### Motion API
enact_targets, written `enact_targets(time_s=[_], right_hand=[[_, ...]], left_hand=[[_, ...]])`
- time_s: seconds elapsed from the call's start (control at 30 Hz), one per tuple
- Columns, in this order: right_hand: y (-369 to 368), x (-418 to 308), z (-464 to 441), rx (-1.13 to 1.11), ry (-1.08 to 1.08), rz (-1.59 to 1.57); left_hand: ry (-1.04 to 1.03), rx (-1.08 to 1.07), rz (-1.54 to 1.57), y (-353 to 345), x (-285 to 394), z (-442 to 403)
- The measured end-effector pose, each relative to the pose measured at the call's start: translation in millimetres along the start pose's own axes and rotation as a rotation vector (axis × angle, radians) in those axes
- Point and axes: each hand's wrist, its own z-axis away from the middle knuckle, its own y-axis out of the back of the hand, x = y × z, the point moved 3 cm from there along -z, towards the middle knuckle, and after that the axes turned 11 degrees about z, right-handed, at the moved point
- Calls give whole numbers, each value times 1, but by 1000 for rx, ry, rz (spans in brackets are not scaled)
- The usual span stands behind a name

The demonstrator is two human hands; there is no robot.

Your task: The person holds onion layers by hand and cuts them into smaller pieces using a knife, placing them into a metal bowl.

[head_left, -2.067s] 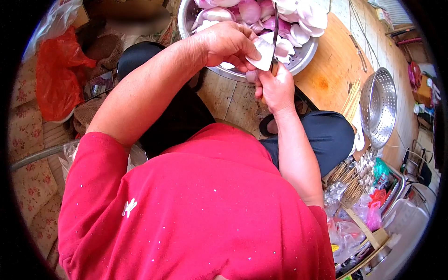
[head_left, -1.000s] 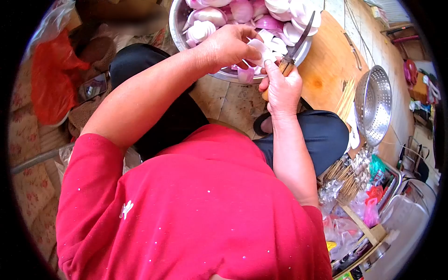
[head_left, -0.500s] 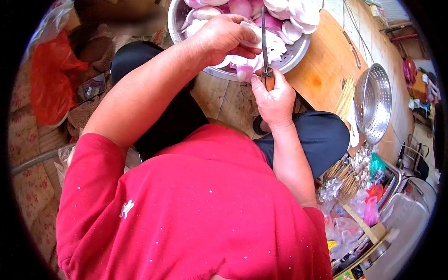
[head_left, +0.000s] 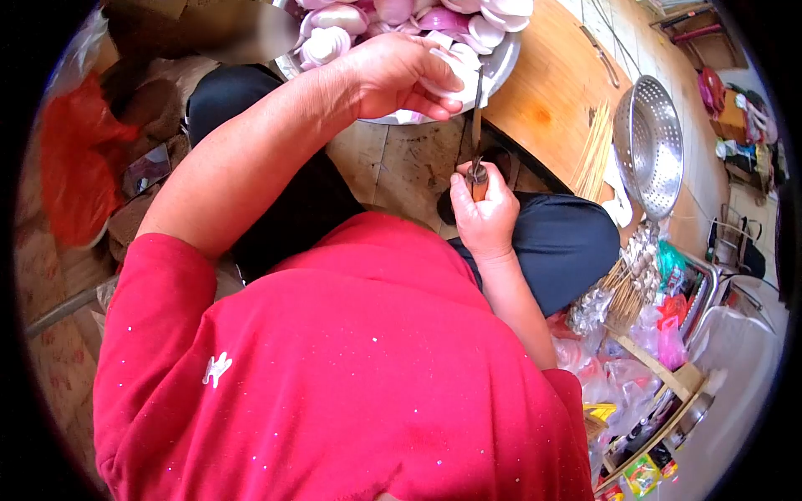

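My left hand [head_left: 401,77] is closed on a white onion piece [head_left: 449,77] at the near side of a metal bowl [head_left: 499,68]. Peeled and cut onions [head_left: 393,10], white and purple, fill that bowl. In my right hand [head_left: 486,212], above my right knee, is the wooden handle of a knife [head_left: 477,134]. Its narrow dark blade points away from me, the tip beside the onion piece.
Right of the bowl is a wooden board [head_left: 543,83] with a second knife [head_left: 601,57] and thin skewers [head_left: 594,150]. A metal colander [head_left: 649,146] stands beyond them. Plastic bags [head_left: 626,384] lie at the lower right, a red bag [head_left: 75,163] at the left.
My right hand has drawn back toward me with the knife, away from the bowl. My left hand still grips the onion piece. The whole view has shifted a little, so the bowl sits higher and further left.
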Motion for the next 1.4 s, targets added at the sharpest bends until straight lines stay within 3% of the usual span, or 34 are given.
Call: enact_targets(time_s=[0.27,0.37,0.57,0.63,1.4], right_hand=[[8,10,25,143,-99,21],[5,21,33,129,-144,-67],[2,13,40,-56,-206,-334],[-1,8,40,-151,-219,-348],[-5,3,33,-166,-200,-353]], left_hand=[[224,-207,-301,-26,-52,9],[219,-212,-353,-25,-60,7],[-54,-74,-376,-10,-44,-1],[-60,-59,-371,-8,-42,-1],[36,-66,-259,-4,-43,2]])
